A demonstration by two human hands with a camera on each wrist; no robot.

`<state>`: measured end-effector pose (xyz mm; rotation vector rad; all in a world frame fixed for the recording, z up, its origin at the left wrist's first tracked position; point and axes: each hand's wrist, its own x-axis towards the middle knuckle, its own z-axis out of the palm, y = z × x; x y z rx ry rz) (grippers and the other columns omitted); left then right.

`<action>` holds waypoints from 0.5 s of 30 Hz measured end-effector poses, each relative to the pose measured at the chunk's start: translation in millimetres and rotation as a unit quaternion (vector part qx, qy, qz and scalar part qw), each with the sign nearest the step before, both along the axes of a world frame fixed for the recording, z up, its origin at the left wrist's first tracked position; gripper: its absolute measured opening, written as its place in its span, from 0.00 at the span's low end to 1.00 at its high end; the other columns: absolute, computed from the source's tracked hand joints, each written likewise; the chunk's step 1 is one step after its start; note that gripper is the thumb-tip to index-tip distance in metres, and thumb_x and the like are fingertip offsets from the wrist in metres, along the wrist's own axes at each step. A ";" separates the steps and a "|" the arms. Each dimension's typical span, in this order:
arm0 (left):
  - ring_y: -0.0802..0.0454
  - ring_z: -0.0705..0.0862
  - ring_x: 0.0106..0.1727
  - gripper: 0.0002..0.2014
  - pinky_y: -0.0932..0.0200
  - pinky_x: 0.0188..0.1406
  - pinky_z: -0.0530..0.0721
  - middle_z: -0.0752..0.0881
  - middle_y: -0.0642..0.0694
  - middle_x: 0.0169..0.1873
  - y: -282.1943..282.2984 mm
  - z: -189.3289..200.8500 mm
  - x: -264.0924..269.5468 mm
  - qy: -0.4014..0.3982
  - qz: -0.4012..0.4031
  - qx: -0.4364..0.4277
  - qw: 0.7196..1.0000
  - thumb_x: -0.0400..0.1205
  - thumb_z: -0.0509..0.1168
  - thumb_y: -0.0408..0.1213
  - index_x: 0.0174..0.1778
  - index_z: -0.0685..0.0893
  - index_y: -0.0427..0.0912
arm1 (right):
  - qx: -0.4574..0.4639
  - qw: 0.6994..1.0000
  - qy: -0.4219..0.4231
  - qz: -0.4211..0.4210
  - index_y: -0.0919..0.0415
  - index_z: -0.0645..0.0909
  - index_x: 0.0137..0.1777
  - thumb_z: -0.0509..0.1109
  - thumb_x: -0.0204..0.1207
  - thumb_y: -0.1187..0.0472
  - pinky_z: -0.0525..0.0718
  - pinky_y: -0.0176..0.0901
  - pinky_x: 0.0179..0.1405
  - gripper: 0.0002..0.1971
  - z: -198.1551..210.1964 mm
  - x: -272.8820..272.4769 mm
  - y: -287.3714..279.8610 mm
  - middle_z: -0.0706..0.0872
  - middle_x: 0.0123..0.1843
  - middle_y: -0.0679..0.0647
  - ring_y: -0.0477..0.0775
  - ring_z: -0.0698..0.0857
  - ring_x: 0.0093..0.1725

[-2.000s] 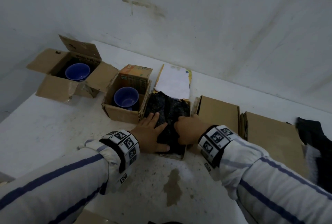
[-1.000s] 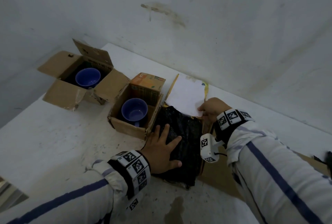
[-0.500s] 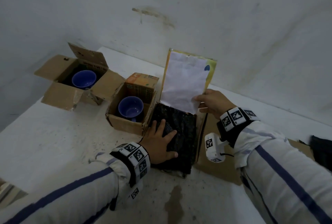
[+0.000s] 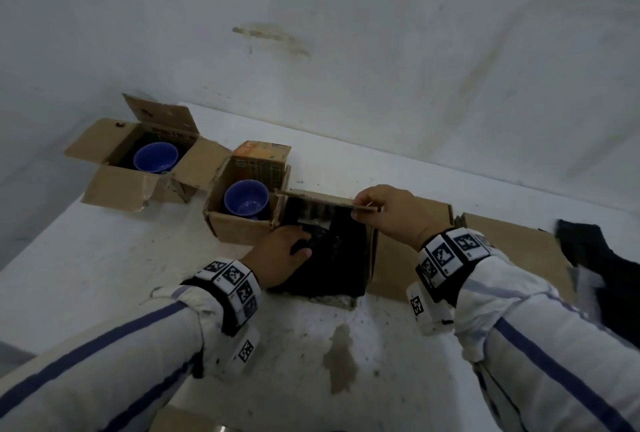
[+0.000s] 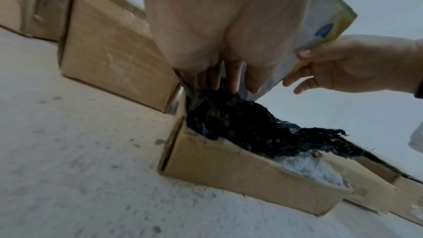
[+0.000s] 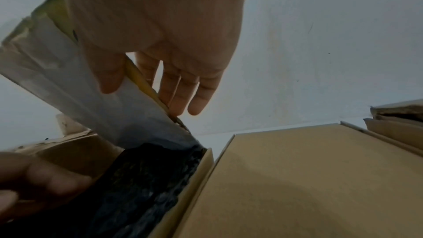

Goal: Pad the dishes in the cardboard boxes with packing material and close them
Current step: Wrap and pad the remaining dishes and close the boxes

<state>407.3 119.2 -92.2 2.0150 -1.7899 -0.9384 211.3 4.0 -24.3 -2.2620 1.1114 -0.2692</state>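
Head view: left hand (image 4: 282, 255) nearest, fingers straight, pressing black padding (image 4: 341, 258) into box (image 5: 240, 175). Beyond fingertips, right hand (image 4: 388, 213) pinches lid (image 4: 322, 199) edge, thumb under, fingers over. Advice: slide left fingers out before lid lands; tuck padding spilling over near wall. Farther left: two open boxes, bowls (image 4: 246, 198) unpadded.

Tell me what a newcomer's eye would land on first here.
First, the two hands at the middle box: the right hand pinches the lid flap and holds it over the black packing material, which the left hand presses down. Next, two blue bowls sit uncovered in open cardboard boxes to the left.
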 end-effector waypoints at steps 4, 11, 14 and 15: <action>0.44 0.80 0.64 0.15 0.60 0.58 0.77 0.82 0.41 0.65 15.3 6.3 3.9 0.028 0.021 -0.027 0.999 0.85 0.60 0.36 0.68 0.79 0.41 | -0.055 0.995 0.057 0.055 0.59 0.83 0.60 0.71 0.76 0.53 0.73 0.36 0.50 0.15 -5.9 -1.3 13.9 0.84 0.56 0.57 0.55 0.80 0.55; 0.46 0.82 0.53 0.10 0.62 0.44 0.72 0.85 0.43 0.51 34.8 6.0 2.9 0.023 0.137 -0.044 0.989 0.81 0.61 0.29 0.55 0.85 0.37 | -0.075 0.985 0.134 0.082 0.59 0.74 0.70 0.68 0.79 0.54 0.78 0.48 0.59 0.22 -17.0 -5.2 38.4 0.75 0.64 0.59 0.61 0.79 0.59; 0.44 0.81 0.45 0.09 0.61 0.40 0.70 0.86 0.36 0.49 43.7 5.6 -0.7 -0.002 0.181 -0.013 0.983 0.80 0.63 0.31 0.53 0.84 0.34 | -0.037 0.987 0.143 0.067 0.58 0.70 0.72 0.65 0.79 0.59 0.81 0.49 0.55 0.22 -22.1 -7.2 52.8 0.76 0.63 0.61 0.62 0.80 0.55; 0.44 0.80 0.43 0.09 0.60 0.39 0.71 0.86 0.35 0.48 46.5 4.9 -1.5 -0.006 0.187 0.004 0.982 0.80 0.64 0.31 0.51 0.84 0.32 | -0.014 0.988 0.138 0.064 0.59 0.69 0.73 0.65 0.79 0.59 0.81 0.48 0.54 0.22 -24.4 -7.6 57.1 0.77 0.63 0.61 0.62 0.81 0.56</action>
